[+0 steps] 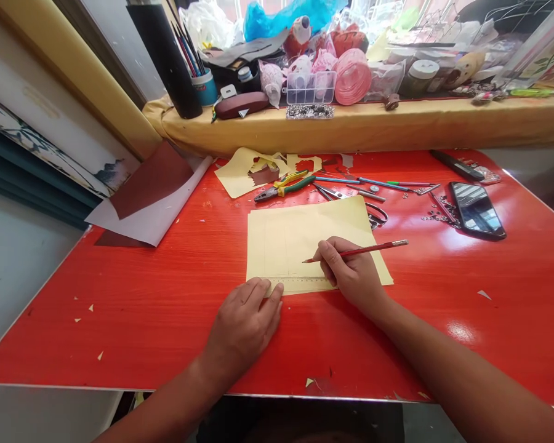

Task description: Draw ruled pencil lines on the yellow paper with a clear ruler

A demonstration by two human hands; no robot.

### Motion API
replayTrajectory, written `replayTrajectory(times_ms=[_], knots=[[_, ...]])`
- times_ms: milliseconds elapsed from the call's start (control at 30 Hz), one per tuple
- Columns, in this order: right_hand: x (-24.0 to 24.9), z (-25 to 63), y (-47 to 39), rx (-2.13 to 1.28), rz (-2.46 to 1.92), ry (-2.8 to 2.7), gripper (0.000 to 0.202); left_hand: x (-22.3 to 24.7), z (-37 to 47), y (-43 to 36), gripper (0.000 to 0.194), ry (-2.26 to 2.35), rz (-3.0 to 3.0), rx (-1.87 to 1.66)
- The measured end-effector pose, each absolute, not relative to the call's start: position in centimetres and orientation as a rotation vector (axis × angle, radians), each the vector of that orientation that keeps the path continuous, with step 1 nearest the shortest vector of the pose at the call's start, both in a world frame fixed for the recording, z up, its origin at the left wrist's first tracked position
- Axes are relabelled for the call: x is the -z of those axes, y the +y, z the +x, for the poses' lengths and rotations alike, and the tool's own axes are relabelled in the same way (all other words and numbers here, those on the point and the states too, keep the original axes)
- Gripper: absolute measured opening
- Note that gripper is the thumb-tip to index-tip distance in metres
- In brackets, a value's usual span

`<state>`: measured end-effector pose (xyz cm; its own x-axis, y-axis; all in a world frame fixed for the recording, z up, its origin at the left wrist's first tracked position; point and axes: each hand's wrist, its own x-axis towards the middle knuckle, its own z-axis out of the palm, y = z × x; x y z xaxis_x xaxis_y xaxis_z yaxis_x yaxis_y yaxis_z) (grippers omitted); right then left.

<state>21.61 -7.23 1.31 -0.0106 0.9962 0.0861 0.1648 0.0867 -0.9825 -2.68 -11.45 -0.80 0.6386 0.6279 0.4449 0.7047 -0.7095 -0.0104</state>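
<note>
A sheet of yellow paper [314,221] lies in front of me, with faint upright pencil lines on its left half. Along its near edge runs a clear ruler [300,281]. My left hand [247,317] is closed over the ruler's left end, fingertips pressing it to the paper. A red pencil [373,248] is pinched in my right hand [348,267], which rests over the paper's right part. The pencil's point is to the left, just above the ruler; I cannot tell if it touches the sheet.
Behind the paper lie pliers [281,186], scissors [332,192], pens and yellow paper scraps [240,172]. A phone [477,209] sits at right beside small metal pieces. Brown and white sheets [152,191] lie at left. The sill behind holds boxes, jars and a pen pot [205,88].
</note>
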Motion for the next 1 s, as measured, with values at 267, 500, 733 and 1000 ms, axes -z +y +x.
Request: replayTrajectory(times_ms=[267, 500, 733, 1000], knots=[[-0.8, 22.0, -6.8, -1.132, -1.296, -1.290, 0.052, 0.7, -2.7, -11.3, 0.021, -1.025, -2.699, 0.712], [-0.2, 22.7, -5.8, -1.109, -1.337, -1.238, 0.057, -0.3, -2.9, -9.9, 0.019, -0.904, -2.747, 0.575], [-0.2, 22.9, -5.4, -1.056, -1.334, -1.256, 0.054, -0.4, -3.7, -7.6, 0.023, -0.644, -2.830, 0.595], [0.0, 22.8, -5.4, -1.029, -1.369, -1.339, 0.052, 0.4, -4.1, -6.1, 0.036, -0.699, -2.924, 0.702]])
